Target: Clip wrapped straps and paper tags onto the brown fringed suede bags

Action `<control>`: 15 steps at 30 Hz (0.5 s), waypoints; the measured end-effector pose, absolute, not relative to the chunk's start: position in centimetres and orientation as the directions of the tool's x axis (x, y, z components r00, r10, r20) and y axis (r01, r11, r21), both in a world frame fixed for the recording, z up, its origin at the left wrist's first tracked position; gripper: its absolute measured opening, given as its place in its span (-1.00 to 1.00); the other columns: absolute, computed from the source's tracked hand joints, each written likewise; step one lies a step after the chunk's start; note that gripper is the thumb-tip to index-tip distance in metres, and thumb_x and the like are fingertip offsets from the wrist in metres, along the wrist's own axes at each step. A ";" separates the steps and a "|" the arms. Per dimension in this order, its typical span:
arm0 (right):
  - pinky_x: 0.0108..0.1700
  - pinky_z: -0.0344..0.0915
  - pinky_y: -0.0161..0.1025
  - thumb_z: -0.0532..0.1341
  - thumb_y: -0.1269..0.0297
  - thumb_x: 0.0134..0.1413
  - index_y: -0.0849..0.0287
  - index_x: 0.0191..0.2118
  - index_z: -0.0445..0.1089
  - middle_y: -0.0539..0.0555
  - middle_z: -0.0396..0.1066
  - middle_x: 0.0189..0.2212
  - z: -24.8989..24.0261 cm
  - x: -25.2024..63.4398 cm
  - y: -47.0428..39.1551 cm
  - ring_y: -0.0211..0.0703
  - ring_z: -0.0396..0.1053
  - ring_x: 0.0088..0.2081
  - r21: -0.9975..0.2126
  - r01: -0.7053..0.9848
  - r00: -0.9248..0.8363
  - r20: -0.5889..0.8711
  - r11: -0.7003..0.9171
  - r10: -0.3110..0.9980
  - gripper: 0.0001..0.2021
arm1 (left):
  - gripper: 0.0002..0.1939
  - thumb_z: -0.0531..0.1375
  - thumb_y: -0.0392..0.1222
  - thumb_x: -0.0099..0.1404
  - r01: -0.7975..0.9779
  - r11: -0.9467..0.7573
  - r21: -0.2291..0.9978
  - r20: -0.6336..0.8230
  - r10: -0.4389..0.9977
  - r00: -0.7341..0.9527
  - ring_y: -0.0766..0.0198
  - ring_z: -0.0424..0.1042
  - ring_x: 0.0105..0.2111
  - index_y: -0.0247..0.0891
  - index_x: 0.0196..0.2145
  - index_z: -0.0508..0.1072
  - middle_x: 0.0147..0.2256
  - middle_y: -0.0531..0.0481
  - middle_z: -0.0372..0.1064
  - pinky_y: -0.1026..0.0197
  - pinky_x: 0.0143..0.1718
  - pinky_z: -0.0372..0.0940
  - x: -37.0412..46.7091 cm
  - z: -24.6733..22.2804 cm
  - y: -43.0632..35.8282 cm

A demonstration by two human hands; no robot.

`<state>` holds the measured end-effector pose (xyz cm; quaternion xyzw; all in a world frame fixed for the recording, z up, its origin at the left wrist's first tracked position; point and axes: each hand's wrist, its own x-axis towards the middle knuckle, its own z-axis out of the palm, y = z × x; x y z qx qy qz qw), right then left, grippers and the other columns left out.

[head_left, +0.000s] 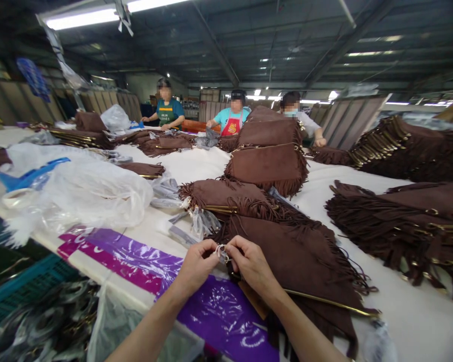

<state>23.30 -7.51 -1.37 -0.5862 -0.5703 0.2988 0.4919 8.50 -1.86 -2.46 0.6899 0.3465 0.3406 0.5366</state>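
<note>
Both hands meet at the near side of a brown fringed bag (pixel 287 251) with a gold zipper along its lower edge. My left hand (pixel 201 264) pinches a thin white string (pixel 221 250) between thumb and fingertips. The fingers of my right hand (pixel 249 259) are closed on the same string, beside a small metal ring at the bag's edge. A brown card tag (pixel 253 299) hangs below my right hand, partly hidden by the wrist. Under my forearms lies a shiny purple plastic sheet (pixel 226 314).
More brown fringed bags are stacked ahead (pixel 266 163) and at the right (pixel 411 216). Crumpled clear plastic (pixel 98 191) and a blue tool-like object (pixel 32 173) lie at left. Below the table edge stands a teal crate (pixel 30 286). Several people work across the table.
</note>
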 end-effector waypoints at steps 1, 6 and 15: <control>-0.53 0.11 -0.36 0.10 0.14 0.16 0.13 -0.53 0.26 -0.13 0.20 -0.72 -1.4 23.3 -7.5 -0.27 0.15 -0.63 -0.923 0.363 0.178 0.205 0.129 0.962 -0.72 | -0.81 0.13 -0.11 0.09 0.098 -0.184 0.978 0.107 0.847 0.521 0.32 0.16 -0.48 -0.28 -0.55 0.33 -0.55 0.09 0.17 0.29 -0.42 0.08 8.5 -2.4 -1.9; -0.56 0.13 -0.37 0.10 0.20 0.11 0.14 -0.50 0.30 -0.12 0.23 -0.73 -1.5 23.4 -7.1 -0.28 0.18 -0.67 -0.924 0.376 0.197 0.154 0.070 0.968 -0.77 | -0.87 0.18 -0.17 0.03 -0.050 -0.096 0.994 0.107 0.826 0.554 0.37 0.16 -0.50 -0.29 -0.55 0.38 -0.51 0.08 0.25 0.33 -0.47 0.06 8.6 -2.0 -2.4; -0.60 0.13 -0.40 0.14 0.29 0.06 0.16 -0.33 0.37 -0.07 0.38 -0.59 -1.6 23.9 -7.5 -0.29 0.23 -0.64 -0.957 0.285 0.119 0.095 0.058 0.988 -0.90 | -0.90 0.25 -0.26 0.01 -0.219 0.243 0.945 -0.037 0.745 0.666 0.45 0.10 -0.59 -0.33 -0.55 0.40 -0.53 0.04 0.36 0.36 -0.54 -0.02 8.5 -1.9 -2.5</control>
